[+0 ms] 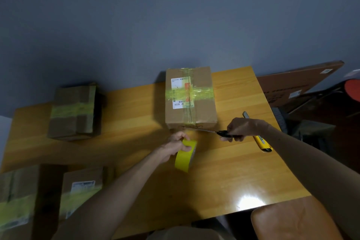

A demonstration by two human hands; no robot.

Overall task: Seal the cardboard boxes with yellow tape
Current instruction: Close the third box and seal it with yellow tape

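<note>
Roll of yellow tape [185, 159] is gripped by the left hand [175, 147] at frame centre. Right hand [243, 127] holds scissors [222, 133], with the blades at the near edge of the taped cardboard box [191, 107]. Cutting seems the step in hand; next, the loose end needs pressing down.

Left hand [176, 145] gripping a yellow tape roll [185, 159] over the table [233, 171], right hand [243, 127] holding scissors [219, 132] pointed at a taped box [190, 97] by the far edge, yellow knife [262, 142] near the right edge
</note>
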